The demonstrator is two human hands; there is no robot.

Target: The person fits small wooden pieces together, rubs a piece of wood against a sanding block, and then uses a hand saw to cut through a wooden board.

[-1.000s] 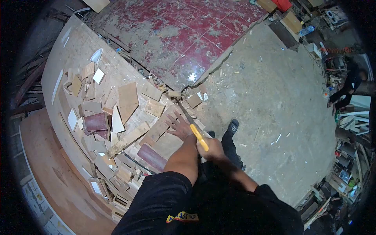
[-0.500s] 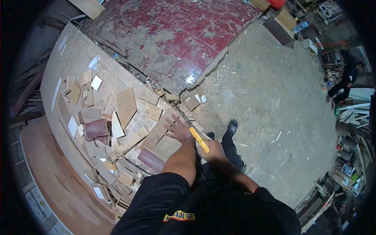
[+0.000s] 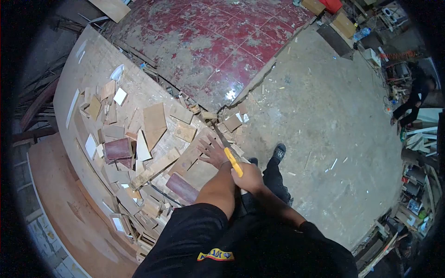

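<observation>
My left hand [image 3: 214,154] lies flat with fingers spread on a wooden board [image 3: 189,160] at the edge of the large worktable. Close to its right, my right hand [image 3: 251,177] is wrapped around the yellow handle of a hand saw [image 3: 233,161]. The saw's dark blade [image 3: 221,135] points away from me along the board's right edge, beside my left fingers. Below my left hand, a reddish-brown block [image 3: 182,187] rests near my left forearm.
Wood offcuts [image 3: 154,124] and a dark red block [image 3: 117,150] litter the worktable [image 3: 97,51]. Red tiles [image 3: 204,51] covered in dust lie beyond. Concrete floor [image 3: 320,120] with scraps extends right, where another person [image 3: 414,95] sits by piled materials.
My right hand and the saw have moved slightly forward and left relative to the board. My left hand stays flat in place. The whole view has shifted a little.
</observation>
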